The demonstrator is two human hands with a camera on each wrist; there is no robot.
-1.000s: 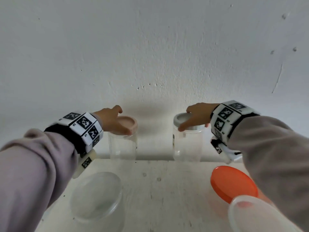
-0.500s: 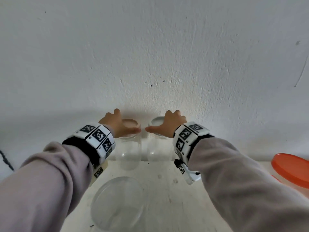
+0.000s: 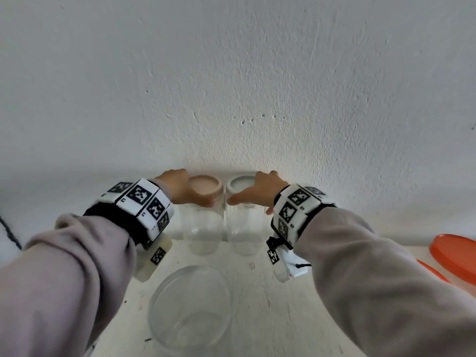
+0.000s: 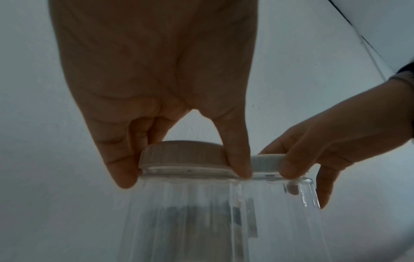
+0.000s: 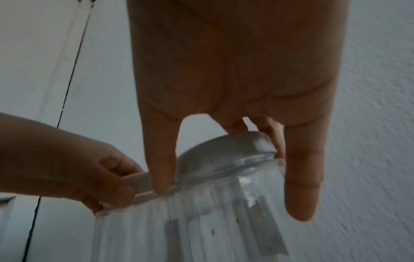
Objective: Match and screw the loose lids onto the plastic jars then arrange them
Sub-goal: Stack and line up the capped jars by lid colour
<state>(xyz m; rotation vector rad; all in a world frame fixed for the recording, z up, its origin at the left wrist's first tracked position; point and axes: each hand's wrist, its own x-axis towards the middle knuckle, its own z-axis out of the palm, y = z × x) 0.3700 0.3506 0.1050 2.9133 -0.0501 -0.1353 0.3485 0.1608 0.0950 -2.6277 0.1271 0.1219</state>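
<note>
Two clear ribbed plastic jars stand side by side against the wall, touching. The left jar wears a pink lid; my left hand grips that pink lid with fingers and thumb round its rim. The right jar wears a grey lid; my right hand grips the grey lid from above, the little finger hanging free beside the jar. Both jars rest on the white table.
A wide clear jar with no lid stands near the front, between my forearms. Orange lids lie at the far right edge. The white wall runs directly behind the jars.
My right hand has slid the grey-lidded jar left until it stands against the pink-lidded jar. The view has shifted, so the orange lids now sit at the far right.
</note>
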